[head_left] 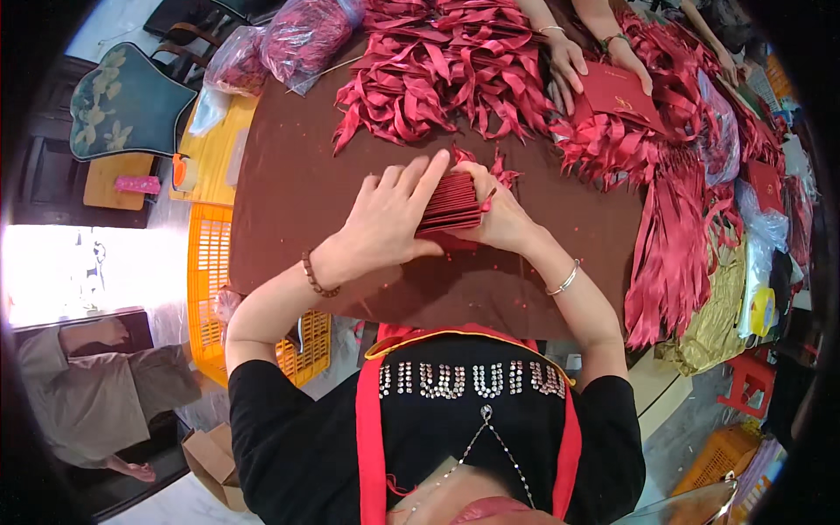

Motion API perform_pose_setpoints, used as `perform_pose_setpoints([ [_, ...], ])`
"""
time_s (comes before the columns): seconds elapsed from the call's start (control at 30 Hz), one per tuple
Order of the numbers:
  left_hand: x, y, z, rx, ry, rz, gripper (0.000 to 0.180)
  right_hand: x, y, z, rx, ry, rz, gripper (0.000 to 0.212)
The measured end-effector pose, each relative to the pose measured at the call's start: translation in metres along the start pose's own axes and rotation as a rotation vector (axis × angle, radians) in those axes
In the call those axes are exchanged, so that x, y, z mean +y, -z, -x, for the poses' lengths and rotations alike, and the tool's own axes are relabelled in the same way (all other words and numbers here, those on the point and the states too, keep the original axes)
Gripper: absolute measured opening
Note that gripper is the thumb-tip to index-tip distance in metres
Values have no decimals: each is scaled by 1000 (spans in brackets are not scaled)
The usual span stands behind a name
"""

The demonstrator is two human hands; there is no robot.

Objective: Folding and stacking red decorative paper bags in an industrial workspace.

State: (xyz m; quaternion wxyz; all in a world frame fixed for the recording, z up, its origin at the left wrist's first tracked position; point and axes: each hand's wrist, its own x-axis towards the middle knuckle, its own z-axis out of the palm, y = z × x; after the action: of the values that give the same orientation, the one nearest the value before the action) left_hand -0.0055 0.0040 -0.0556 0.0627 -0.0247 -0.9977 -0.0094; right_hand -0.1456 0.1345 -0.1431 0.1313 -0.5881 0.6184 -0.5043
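- The stack of red cards (452, 203) is between the person's two hands, above the brown-covered bench (289, 179), in front of the chest. The edges of many thin layers can be seen.
- The left hand (389, 214) lies against the left side of the stack. Its fingers are straight and not clenched, and the thumb stands apart from them, below.
- The right hand (500, 214) grasps the stack at its right side; its fingers are partly hidden behind the stack.
- Some red ribbon ends (500, 169) show just beyond the stack, near the right hand.
- On the far part of the bench there is a large heap of red ribbons (411, 74).
- At the upper right, two hands of another person are on a red folder (617, 94), which lies upon more ribbons; long ribbons (667, 254) hang over the bench edge there.
- At the upper left, two clear bags with red contents, one of them the larger bag (306, 37), are side by side.
- An orange crate (210, 262) stands to the left of the bench, and beyond it is a dark chair (127, 101) with a flower pattern.
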Motion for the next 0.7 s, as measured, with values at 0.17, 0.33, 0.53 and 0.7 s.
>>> perform_pose_setpoints([
  [0.17,0,-10,1,-21,34,101,72,-5,16,4,-215,-92,-163,85],
  [0.33,2,-10,4,-67,23,115,60,-5,12,15,-124,-89,-218,60],
  [0.53,0,-9,0,-48,11,101,60,4,21,28,-18,-94,-197,50],
  [0.7,-1,-8,-4,-89,15,109,58,45,31,66,467,-438,-115,42],
])
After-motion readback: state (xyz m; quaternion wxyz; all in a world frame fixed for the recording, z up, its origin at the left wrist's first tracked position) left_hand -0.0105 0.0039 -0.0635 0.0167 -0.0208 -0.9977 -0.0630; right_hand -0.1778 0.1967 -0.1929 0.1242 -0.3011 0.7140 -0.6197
